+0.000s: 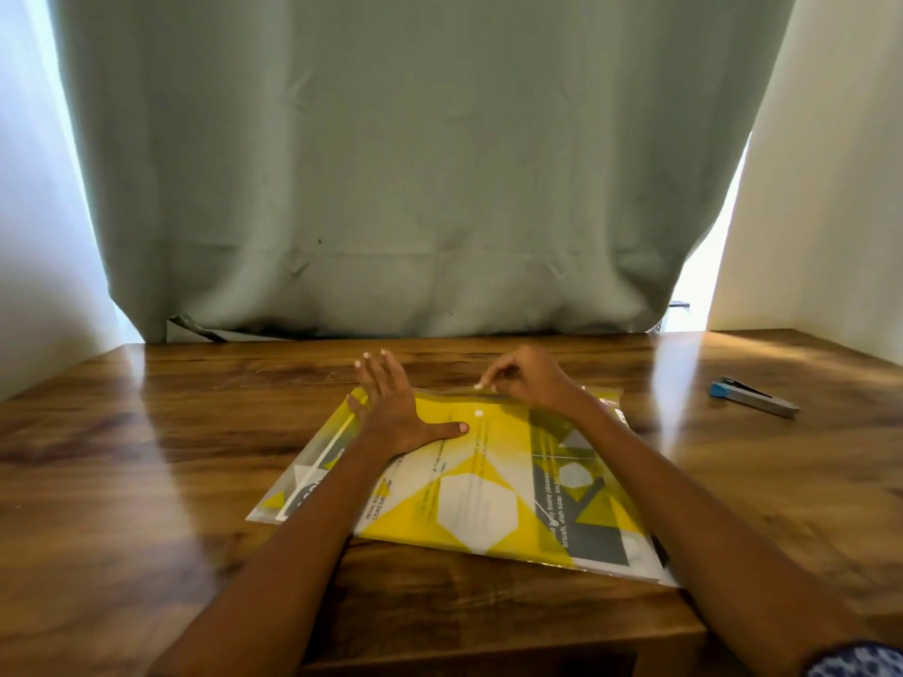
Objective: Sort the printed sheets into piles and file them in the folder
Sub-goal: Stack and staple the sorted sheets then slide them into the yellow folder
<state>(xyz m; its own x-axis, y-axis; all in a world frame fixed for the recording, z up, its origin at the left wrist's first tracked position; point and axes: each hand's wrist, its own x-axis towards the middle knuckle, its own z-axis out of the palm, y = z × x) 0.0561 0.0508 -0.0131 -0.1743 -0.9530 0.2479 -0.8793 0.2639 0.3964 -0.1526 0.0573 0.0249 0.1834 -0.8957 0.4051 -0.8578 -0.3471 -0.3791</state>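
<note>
A translucent yellow folder (493,486) lies flat on the wooden table (146,456), with printed sheets (469,510) showing through it in yellow, white and grey shapes. My left hand (398,412) presses flat on the folder's far left part, fingers straight and thumb spread to the right. My right hand (527,378) is at the folder's far edge, its fingers curled and pinching the top flap there. A white snap button (478,412) sits between the two hands.
A blue and grey stapler (752,395) lies on the table at the right. A grey-green curtain (415,163) hangs behind the table's far edge. White walls close in on both sides. The table's front edge is near my arms.
</note>
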